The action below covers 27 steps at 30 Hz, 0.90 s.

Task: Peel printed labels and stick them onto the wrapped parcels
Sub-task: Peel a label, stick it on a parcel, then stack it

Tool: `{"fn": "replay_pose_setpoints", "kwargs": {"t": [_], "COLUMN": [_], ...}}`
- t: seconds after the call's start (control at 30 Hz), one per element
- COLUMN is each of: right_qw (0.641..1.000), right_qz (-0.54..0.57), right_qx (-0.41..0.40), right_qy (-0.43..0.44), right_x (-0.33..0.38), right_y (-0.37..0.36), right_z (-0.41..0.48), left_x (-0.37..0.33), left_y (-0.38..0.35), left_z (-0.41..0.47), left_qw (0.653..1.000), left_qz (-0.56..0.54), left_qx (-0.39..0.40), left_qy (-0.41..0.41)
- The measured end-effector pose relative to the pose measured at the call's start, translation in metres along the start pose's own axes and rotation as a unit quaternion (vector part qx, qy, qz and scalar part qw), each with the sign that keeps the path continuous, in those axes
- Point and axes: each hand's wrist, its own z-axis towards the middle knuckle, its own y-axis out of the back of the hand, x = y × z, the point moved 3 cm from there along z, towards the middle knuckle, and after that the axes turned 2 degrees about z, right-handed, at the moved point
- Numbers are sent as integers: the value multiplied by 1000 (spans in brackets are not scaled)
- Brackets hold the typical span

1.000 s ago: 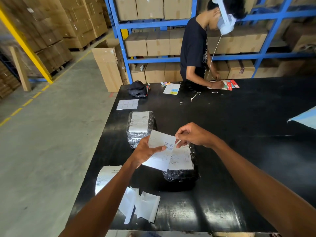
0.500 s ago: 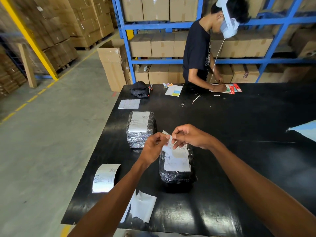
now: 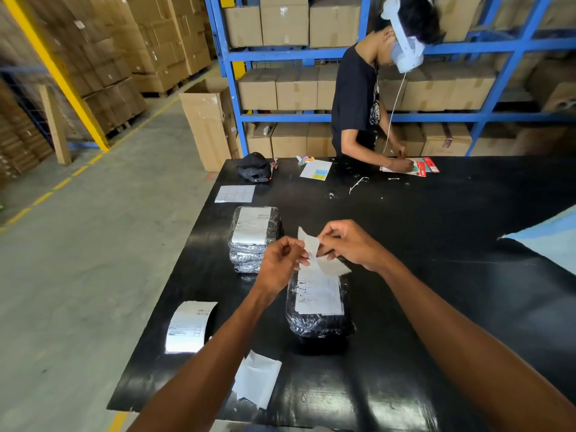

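Label (image 3: pixel 310 244): held at frame centre, pinched between left hand (image 3: pixel 280 263) and right hand (image 3: pixel 346 244), both clamped on its edges, partly peeled from its backing. Position: just above the far end of the parcel (image 3: pixel 318 307), which already carries a label. Risk, as judged: the sticky face may fold onto itself or be laid crooked if the pull is uneven.
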Motion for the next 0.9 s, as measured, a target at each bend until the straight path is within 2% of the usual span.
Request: {"fn": "replay_pose_setpoints", "kwargs": {"t": [0.13,0.27,0.4,0.5,0.57,0.73,0.8,0.9], "right_qw": [997,996,997,994,992,977,981,997], "right_qz": [43,60,-5,-84,-97,-211,-188,-51], "right_qx": [-64,-42,-51,25,71,39,32,26], "right_qy": [30,55,64,58,32,-4,-15,-58], "right_x": [-1,-4,-13,-23,-27,-41,-54,-60], "right_y": [4,3,6,2,-3,-20,-23,-21], "right_z": [1,2,4,3,-2,-1,3,0], "left_x": [6,8,4,0,-4,-17,-18,-9], "left_y": [-3,-3,-3,-4,-8,-25,-29,-24], "left_z": [-2,1,4,6,6,5,5,8], "left_qw": [998,997,999,999,997,989,984,983], "left_qz": [-46,-64,-41,-17,9,64,93,91], "left_qx": [5,2,-4,-16,-21,-6,-2,-40], "left_qy": [37,37,-2,-39,-69,-135,-149,-156]}}
